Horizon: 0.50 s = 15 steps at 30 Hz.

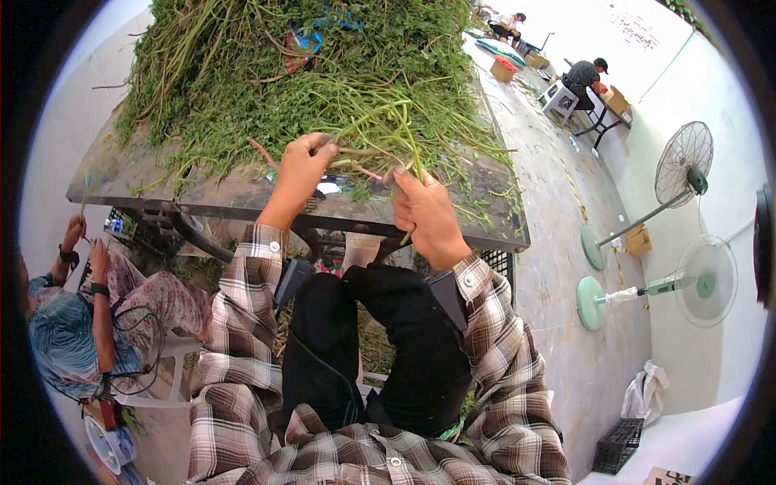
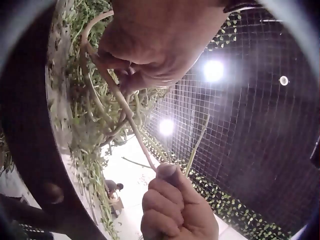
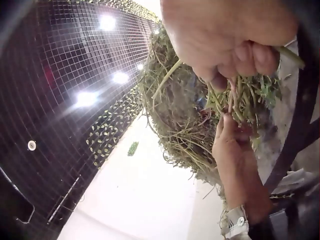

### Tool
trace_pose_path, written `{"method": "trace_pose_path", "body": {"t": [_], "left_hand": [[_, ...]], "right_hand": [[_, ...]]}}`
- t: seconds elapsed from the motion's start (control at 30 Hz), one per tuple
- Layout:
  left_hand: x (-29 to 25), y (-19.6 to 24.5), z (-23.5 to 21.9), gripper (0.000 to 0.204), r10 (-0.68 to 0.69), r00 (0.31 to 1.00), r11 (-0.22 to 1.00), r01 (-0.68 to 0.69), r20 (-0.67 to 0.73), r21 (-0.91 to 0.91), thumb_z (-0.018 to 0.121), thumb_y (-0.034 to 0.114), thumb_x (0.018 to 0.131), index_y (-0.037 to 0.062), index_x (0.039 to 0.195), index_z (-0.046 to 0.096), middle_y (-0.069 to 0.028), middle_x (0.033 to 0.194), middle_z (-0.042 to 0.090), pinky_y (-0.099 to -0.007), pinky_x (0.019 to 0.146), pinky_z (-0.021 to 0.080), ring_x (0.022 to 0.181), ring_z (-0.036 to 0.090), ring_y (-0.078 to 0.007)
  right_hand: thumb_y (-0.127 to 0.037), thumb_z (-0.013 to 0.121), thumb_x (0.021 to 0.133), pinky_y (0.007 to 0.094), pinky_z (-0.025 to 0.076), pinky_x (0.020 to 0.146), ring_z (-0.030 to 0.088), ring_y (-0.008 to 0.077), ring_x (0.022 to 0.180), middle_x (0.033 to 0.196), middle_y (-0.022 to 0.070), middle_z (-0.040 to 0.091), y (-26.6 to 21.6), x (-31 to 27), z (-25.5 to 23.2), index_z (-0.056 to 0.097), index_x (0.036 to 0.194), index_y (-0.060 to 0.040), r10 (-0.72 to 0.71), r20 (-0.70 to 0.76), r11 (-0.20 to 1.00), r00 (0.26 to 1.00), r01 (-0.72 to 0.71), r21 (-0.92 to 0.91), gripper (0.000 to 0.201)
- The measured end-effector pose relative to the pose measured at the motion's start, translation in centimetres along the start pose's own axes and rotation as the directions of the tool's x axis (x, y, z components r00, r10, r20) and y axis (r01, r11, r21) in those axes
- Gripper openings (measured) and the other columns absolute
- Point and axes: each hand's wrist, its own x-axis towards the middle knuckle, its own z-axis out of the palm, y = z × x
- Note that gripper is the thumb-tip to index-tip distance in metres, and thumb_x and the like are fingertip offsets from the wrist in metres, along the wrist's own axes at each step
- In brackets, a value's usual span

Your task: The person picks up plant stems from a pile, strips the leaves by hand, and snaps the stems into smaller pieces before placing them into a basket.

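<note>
Over the near edge of the table, my left hand (image 1: 301,174) pinches a thin brownish plant stem (image 2: 120,95) between thumb and fingers. My right hand (image 1: 430,212) has its fingers curled round green stems (image 1: 411,145), whose leafless upper ends cross and stick up above the fist. In the left wrist view the brownish stem runs from the left hand down to the right thumb. The two hands are close together in the right wrist view. Just beyond them lies a large heap of leafy green plants (image 1: 323,89).
The heap covers much of the dark table (image 1: 453,230); loose sprigs lie near its edge. At left sits another person (image 1: 81,323) with hands raised. Standing fans (image 1: 683,166) are on the right, beside a black crate (image 1: 618,444). Farther off, a person (image 1: 584,77) sits at a small table.
</note>
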Motion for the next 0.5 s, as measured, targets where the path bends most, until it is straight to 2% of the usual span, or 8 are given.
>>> {"method": "trace_pose_path", "body": {"t": [0.07, 0.13, 0.2, 0.27, 0.3, 0.37, 0.4, 0.5], "left_hand": [[0.4, -0.1, -0.1, 0.024, -0.024, 0.996, 0.993, 0.013, -0.086, -0.118, 0.056, 0.014, 0.086, -0.0029, 0.101, 0.061, -0.0014, 0.083, 0.059, -0.0250, 0.064, 0.041, 0.071, 0.050, -0.0089], [0.5, -0.1, -0.5, 0.021, -0.035, 0.994, 0.992, 0.022, -0.102, -0.122, 0.054, 0.009, 0.086, -0.0039, 0.100, 0.061, -0.0044, 0.081, 0.061, -0.0269, 0.063, 0.044, 0.069, 0.053, -0.0112], [0.5, -0.3, -0.6, 0.019, -0.069, 0.989, 0.970, 0.037, -0.127, -0.238, 0.053, 0.008, 0.086, -0.0034, 0.099, 0.061, -0.0046, 0.084, 0.061, -0.0272, 0.066, 0.043, 0.073, 0.053, -0.0113], [0.2, -0.6, -0.8, 0.018, -0.103, 0.987, 0.967, 0.070, -0.124, -0.244, 0.053, 0.007, 0.086, -0.0031, 0.099, 0.061, -0.0046, 0.086, 0.061, -0.0274, 0.067, 0.042, 0.075, 0.052, -0.0113], [0.0, -0.8, -0.9, 0.018, -0.137, 0.983, 0.962, 0.104, -0.120, -0.251, 0.053, 0.006, 0.085, -0.0028, 0.099, 0.061, -0.0047, 0.088, 0.061, -0.0277, 0.069, 0.041, 0.077, 0.052, -0.0113], [-0.2, -1.6, -1.3, 0.017, -0.162, 0.979, 0.951, 0.123, -0.120, -0.282, 0.053, 0.005, 0.085, -0.0025, 0.099, 0.060, -0.0045, 0.088, 0.060, -0.0278, 0.070, 0.041, 0.077, 0.051, -0.0111], [-0.4, -1.9, -1.4, 0.017, -0.187, 0.975, 0.938, 0.142, -0.117, -0.316, 0.053, 0.005, 0.085, -0.0022, 0.099, 0.060, -0.0043, 0.089, 0.060, -0.0279, 0.071, 0.040, 0.078, 0.051, -0.0109], [-0.9, -2.2, -1.3, 0.017, -0.184, 0.978, 0.925, 0.139, -0.096, -0.354, 0.054, 0.005, 0.084, -0.0014, 0.099, 0.060, -0.0022, 0.086, 0.059, -0.0263, 0.070, 0.039, 0.077, 0.050, -0.0100]], "right_hand": [[-0.023, 0.050, 0.092, 0.0202, 0.021, 0.036, 0.025, 0.0025, 0.041, 0.054, -0.0078, 0.030, 0.2, 0.0, 0.0, 0.053, 0.088, -0.0063, 0.044, 0.025, 0.999, 0.999, -0.043, -0.031, 0.018], [-0.023, 0.050, 0.092, 0.0202, 0.021, 0.036, 0.025, 0.0026, 0.041, 0.054, -0.0077, 0.030, 0.2, -0.1, 0.5, 0.053, 0.088, -0.0064, 0.060, 0.012, 0.998, 0.998, -0.060, -0.035, 0.017], [-0.023, 0.050, 0.092, 0.0202, 0.021, 0.037, 0.025, 0.0028, 0.041, 0.054, -0.0077, 0.029, 0.3, -0.1, 0.5, 0.053, 0.088, -0.0065, 0.076, -0.003, 0.997, 0.997, -0.076, -0.032, 0.017], [-0.022, 0.049, 0.092, 0.0206, 0.021, 0.037, 0.025, 0.0035, 0.042, 0.055, -0.0075, 0.028, 0.5, 0.3, -0.1, 0.053, 0.089, -0.0069, 0.036, 0.030, 0.993, 0.999, -0.040, 0.112, 0.016], [-0.022, 0.049, 0.092, 0.0206, 0.021, 0.037, 0.025, 0.0035, 0.042, 0.055, -0.0075, 0.028, 0.4, 0.4, -0.5, 0.053, 0.089, -0.0069, 0.035, 0.032, 0.993, 0.999, -0.039, 0.113, 0.016], [-0.021, 0.049, 0.092, 0.0210, 0.020, 0.037, 0.025, 0.0039, 0.042, 0.055, -0.0073, 0.026, 0.1, 0.4, -1.3, 0.053, 0.092, -0.0062, 0.001, -0.077, 0.974, 0.997, 0.016, 0.226, 0.016], [-0.021, 0.049, 0.092, 0.0210, 0.020, 0.037, 0.025, 0.0039, 0.042, 0.055, -0.0073, 0.026, 0.0, 0.4, -1.7, 0.053, 0.092, -0.0062, 0.003, -0.076, 0.974, 0.997, 0.015, 0.227, 0.016], [-0.021, 0.047, 0.093, 0.0205, 0.020, 0.036, 0.024, 0.0038, 0.042, 0.055, -0.0072, 0.026, -0.5, 0.3, -2.2, 0.054, 0.096, -0.0039, -0.111, -0.309, 0.971, 0.944, 0.169, 0.167, 0.019]]}}
